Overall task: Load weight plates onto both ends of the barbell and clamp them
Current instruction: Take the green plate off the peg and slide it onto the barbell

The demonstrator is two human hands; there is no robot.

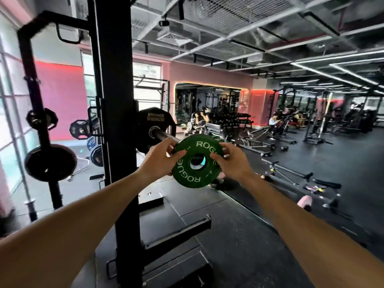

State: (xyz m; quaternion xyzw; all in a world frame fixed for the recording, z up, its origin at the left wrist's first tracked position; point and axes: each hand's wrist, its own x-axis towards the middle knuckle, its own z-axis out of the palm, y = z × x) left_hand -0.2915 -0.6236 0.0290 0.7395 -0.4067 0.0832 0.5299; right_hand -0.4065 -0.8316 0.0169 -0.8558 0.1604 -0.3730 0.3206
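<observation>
1. Right up close stands the tall black rack post (116,121). It is the biggest thing in view. It hides the middle of the barbell.

2. Next comes the big black plate (154,129). It is already on the barbell sleeve (166,137), pushed in near the post. So one plate on this end looks done.

3. Then comes the small green plate (197,161). It says ROGUE on it. It is held up in the air, right at the tip of the sleeve. Its hole faces the camera, and the end of the bar seems to sit just behind it. I cannot tell if the bar tip is in the hole yet.

4. The left hand (160,161) holds the left edge of the green plate. Its fingers are curled tight around the rim.

5. The right hand (230,161) holds the right edge. Its fingers are bent and gripping the rim too, with the thumb on the front face.

6. What is left, as I see it: the green plate must slide down the sleeve until it touches the black plate. After that, this end needs a clamp. No clamp shows anywhere in view.

7. The other end of the bar is hidden, so I cannot say if it has plates. The job looks less than half done.
</observation>
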